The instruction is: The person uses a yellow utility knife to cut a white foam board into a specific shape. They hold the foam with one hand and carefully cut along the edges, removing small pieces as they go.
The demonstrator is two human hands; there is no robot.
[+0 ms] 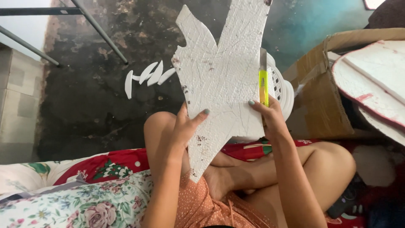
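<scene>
Filling mid-frame, white foam board [221,71] stands upright over lap, top cut off by frame. Cardboard box [320,97] w/ more foam pieces at right, partly out of view. Left hand [185,126] fingers clamped on board's lower edge. Right hand [272,116] fingers wrapped round yellow utility knife [263,84], blade along board's right edge; handle partly hidden.

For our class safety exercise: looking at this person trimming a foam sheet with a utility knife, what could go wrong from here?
1. The right hand runs the yellow utility knife along the white foam sheet above bare legs; a slip could cut skin.
2. The left hand grips the sheet near the cutting edge, so its fingers may be at risk.
3. The thin sheet is held in the air, unsupported; it might snap or flex, jerking the blade.
</scene>
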